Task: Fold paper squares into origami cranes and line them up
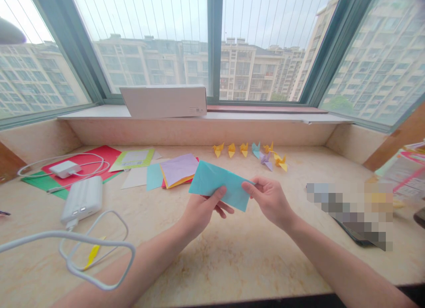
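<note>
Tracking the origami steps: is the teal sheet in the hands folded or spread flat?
Folded. The teal sheet is an oblong with a slanted crease, pinched between left hand and right hand.

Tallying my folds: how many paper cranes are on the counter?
7, along the counter's back: three yellow cranes at left, teal crane, orange crane, purple crane, yellow crane rightmost. None seems hidden.

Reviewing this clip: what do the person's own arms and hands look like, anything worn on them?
The left hand and right hand are bare, with no gloves, rings or watch in view. The left forearm and right forearm are uncovered down to the picture's lower edge: no sleeves, bands, cables or markings show.
</note>
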`<state>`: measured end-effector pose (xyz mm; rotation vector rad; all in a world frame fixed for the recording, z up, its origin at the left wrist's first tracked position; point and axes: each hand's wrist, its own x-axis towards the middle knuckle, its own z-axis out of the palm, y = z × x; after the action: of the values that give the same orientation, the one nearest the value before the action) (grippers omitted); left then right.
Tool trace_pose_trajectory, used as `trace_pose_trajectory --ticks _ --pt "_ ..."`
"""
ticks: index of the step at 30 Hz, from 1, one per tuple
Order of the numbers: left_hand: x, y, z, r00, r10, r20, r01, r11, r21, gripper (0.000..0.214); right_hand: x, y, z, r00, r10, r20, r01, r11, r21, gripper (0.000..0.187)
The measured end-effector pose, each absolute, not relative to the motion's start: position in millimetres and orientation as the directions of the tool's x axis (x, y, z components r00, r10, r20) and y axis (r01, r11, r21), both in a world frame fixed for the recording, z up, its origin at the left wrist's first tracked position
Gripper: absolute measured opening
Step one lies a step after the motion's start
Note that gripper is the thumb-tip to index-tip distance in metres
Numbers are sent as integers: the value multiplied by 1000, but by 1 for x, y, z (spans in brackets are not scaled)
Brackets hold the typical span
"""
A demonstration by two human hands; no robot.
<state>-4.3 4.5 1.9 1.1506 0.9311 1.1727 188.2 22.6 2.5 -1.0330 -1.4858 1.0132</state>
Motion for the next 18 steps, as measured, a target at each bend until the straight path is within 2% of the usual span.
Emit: trace_pose_trajectory --ticks 10,15,18 --pt "-5 5 4 139 989 48 -172 -24 985 43 190 23 9 -175 939 297 109 318 -942 43" --pt "-6 3 1 301 953 14 -136 29 990 41 194 23 12 -335 920 204 -24 208 -978 45" --pt "-6 1 -3 433 901 -28 -108 83 991 38 195 22 13 -392 914 103 -12 106 -994 43"
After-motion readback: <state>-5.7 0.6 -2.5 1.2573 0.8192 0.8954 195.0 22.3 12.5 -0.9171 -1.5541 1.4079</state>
